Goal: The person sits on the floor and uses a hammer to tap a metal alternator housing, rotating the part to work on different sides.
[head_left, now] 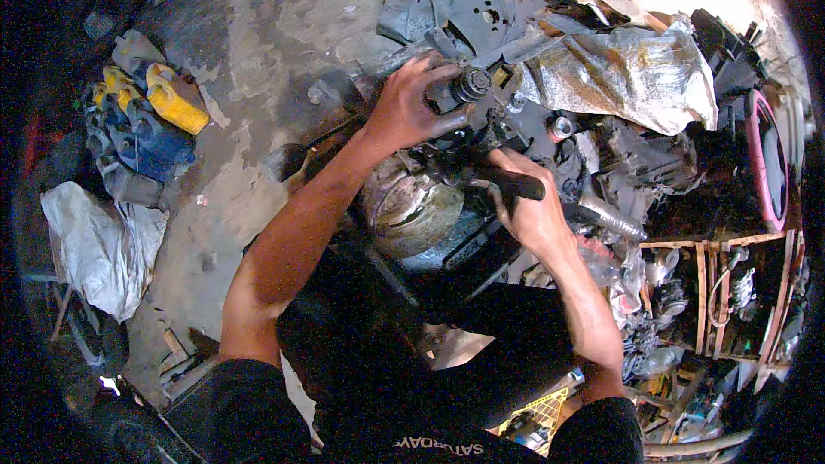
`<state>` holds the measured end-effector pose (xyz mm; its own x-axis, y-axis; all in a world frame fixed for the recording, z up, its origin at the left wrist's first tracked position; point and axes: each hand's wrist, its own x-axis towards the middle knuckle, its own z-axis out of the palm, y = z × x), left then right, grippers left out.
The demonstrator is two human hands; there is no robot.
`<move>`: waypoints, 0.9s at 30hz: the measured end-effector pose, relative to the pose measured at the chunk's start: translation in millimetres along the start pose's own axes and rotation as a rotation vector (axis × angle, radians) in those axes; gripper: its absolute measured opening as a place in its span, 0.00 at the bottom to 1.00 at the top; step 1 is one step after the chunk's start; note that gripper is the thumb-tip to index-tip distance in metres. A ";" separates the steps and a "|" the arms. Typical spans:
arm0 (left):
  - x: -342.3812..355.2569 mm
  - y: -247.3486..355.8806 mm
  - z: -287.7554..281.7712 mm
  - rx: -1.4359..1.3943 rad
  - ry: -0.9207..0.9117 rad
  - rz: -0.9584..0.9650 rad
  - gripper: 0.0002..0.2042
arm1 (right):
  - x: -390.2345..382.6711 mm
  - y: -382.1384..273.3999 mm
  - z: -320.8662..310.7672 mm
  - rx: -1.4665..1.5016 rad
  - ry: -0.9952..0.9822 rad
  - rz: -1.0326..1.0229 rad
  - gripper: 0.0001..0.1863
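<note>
My left hand [412,103] is closed around a dark cylindrical metal part with a ridged round end [471,84], held above a greasy cluster of metal parts. Just below and to the right, my right hand [528,206] grips a dark-handled tool [514,182], whose far end is hard to make out among the dark parts. Under my hands sits a grimy rounded metal housing [404,210] with dark bars beside it. A small metal can [559,127] lies to the right of my hands.
Yellow jugs [176,99] and blue containers [159,150] stand left, above a white sack [94,241]. A crumpled silvery sheet [619,73] and scrap metal [438,0] lie along the top. At right are a pink-rimmed oval object [752,133] and a cluttered wooden rack [713,292].
</note>
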<state>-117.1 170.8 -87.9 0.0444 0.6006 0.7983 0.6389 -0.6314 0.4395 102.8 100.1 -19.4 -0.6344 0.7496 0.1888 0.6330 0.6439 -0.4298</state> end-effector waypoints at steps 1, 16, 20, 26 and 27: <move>4.1 4.5 -4.5 -0.128 -0.074 -0.053 0.27 | -1.8 -1.2 -1.1 0.002 0.004 -0.036 0.26; 6.0 6.8 -5.8 -0.094 -0.029 0.001 0.26 | -7.5 10.8 2.8 -0.046 -0.044 -0.090 0.28; 4.8 4.0 -2.8 -0.092 -0.023 0.001 0.28 | -11.7 1.8 -11.5 -0.055 -0.011 -0.037 0.23; -0.9 -2.9 1.6 -0.010 -0.085 -0.076 0.29 | -7.2 -10.3 -4.9 -0.083 -0.132 -0.049 0.19; -0.5 0.1 3.0 0.021 -0.070 -0.066 0.28 | -14.1 -7.1 -4.9 -0.117 -0.104 -0.076 0.21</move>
<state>-114.7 172.0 -89.5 0.0549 0.6736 0.7371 0.6579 -0.5796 0.4808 109.4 85.7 -14.6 -0.7212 0.6818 0.1221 0.6247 0.7164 -0.3106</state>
